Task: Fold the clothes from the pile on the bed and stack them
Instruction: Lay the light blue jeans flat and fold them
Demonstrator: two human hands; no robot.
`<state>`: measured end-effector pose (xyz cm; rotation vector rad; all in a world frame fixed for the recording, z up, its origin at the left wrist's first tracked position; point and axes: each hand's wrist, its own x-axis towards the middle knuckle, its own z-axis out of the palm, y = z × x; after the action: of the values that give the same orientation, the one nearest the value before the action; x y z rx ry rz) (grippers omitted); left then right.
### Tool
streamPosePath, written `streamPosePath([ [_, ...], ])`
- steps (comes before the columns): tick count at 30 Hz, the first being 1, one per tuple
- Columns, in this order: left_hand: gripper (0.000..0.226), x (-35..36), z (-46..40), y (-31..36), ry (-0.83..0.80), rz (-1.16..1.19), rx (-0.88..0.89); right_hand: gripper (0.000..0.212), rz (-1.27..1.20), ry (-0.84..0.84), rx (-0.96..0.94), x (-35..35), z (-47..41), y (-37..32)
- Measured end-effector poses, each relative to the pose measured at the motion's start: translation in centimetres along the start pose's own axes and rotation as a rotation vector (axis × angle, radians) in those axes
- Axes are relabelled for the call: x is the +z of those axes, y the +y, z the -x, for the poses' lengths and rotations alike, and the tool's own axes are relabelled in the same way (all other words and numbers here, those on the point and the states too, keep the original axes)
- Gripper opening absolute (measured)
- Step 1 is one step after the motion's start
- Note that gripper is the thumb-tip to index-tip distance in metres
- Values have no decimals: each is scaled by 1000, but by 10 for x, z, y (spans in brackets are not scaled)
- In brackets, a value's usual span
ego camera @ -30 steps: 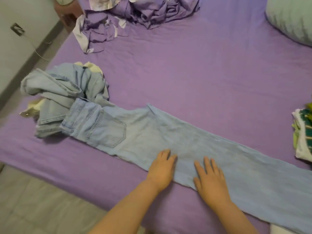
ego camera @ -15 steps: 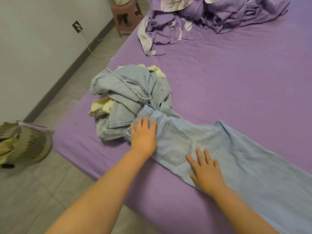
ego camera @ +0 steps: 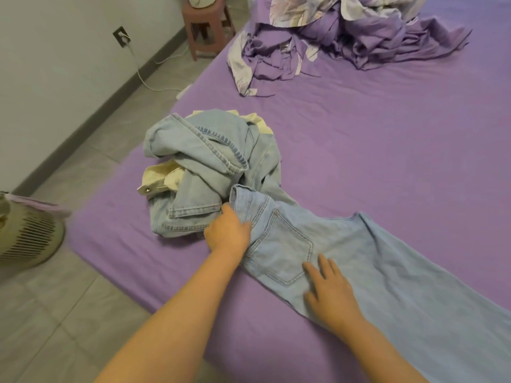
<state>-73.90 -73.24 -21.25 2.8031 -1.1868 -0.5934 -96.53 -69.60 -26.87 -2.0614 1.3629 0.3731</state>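
Observation:
A pair of light blue jeans (ego camera: 387,272) lies stretched flat across the purple bed (ego camera: 387,150), waistband at the left, legs running off to the right. My left hand (ego camera: 228,233) grips the waistband edge with curled fingers. My right hand (ego camera: 329,291) rests flat with spread fingers on the jeans just below the back pocket. Touching the waistband on its left is a crumpled pile of denim and cream clothes (ego camera: 204,172).
A rumpled purple and white sheet (ego camera: 331,37) lies at the far side of the bed. On the grey tiled floor stand a pink stool (ego camera: 207,29) and a beige slatted basket (ego camera: 27,236). A white cable (ego camera: 143,76) hangs from a wall socket.
Both hands slid left along the jeans from the legs to the waist. My left hand went from lying flat on the waistband to curling around its edge.

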Motion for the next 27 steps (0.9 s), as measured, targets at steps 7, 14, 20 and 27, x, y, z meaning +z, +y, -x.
streamPosePath([
  [7,25,9,57,36,20,98,204,46,-985,183,63,-34,7,-13],
  [14,28,6,99,45,-292,418,653,83,-1581,88,105,-54,-4,-27],
  [20,47,-5,64,-13,210,125,583,48,-1206,231,11,-59,-26,-62],
  [27,91,-2,6,-33,170,-214,397,34,-1205,285,-50,-59,-30,-57],
])
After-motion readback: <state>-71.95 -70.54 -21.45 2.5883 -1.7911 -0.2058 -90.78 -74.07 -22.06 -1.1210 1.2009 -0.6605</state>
